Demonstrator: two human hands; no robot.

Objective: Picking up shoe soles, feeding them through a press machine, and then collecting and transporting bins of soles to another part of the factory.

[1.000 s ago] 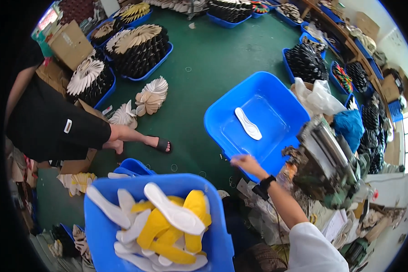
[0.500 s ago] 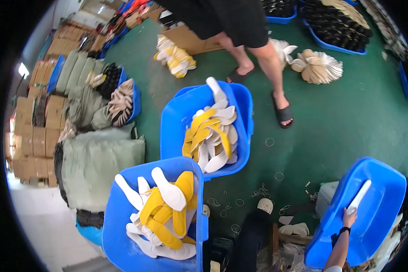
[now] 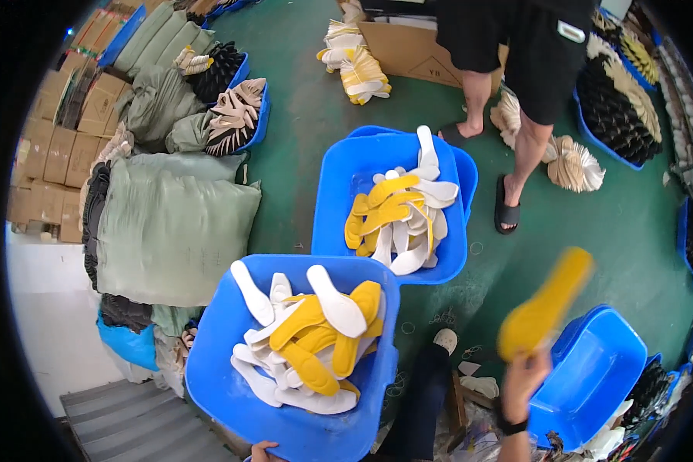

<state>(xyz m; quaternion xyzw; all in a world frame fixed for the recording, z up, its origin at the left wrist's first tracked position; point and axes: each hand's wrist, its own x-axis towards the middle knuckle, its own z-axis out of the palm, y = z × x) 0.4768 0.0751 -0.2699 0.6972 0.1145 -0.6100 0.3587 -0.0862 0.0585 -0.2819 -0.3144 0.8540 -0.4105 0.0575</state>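
My right hand (image 3: 525, 379), with a black band at the wrist, grips a yellow insole (image 3: 543, 308) by its lower end. It is lifted in front of the right-hand blue tub (image 3: 630, 348), and motion blurs it. At the lower edge, the fingers of my left hand (image 3: 263, 451) curl at the rim of the near blue tub (image 3: 208, 362); most of that hand is cut off. Loose white insoles (image 3: 337, 304) and yellow insoles (image 3: 308, 368) lie jumbled in this tub. Behind it, another blue tub (image 3: 333, 177) bears a similar mixed heap, stacked in a further tub.
A person in black shorts (image 3: 550, 61) and sandals stands beyond the tubs, near a cardboard box (image 3: 408, 54) and bundled insoles (image 3: 362, 73). Large pale green sacks (image 3: 177, 231) line the left side. My shoe (image 3: 445, 339) rests on the green floor.
My right hand has risen out of the right-hand tub; its insole showed white before, yellow now. My left hand has appeared at the near tub. The view has shifted, and the other person has moved.
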